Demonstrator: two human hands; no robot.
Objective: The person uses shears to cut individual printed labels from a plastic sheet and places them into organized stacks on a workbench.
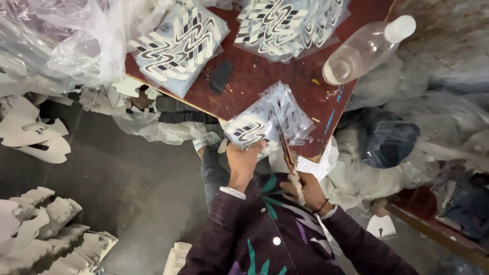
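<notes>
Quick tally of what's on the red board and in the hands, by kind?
Clear bags of striped patterned pieces: 3, one at upper left, one at top centre, one held by the left hand at
Clear plastic bottle: 1
Small black piece: 1
Scissors, in the right hand: 1
Total: 6

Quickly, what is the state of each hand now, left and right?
Left hand: closed, gripping a clear packet of black-and-white patterned pieces.
Right hand: closed on scissors, blades at the packet.

Dim, flat indoor light; soft glare on plastic bags (pixel 66 46); mild motion blur, wide-angle stretch at edges.
</notes>
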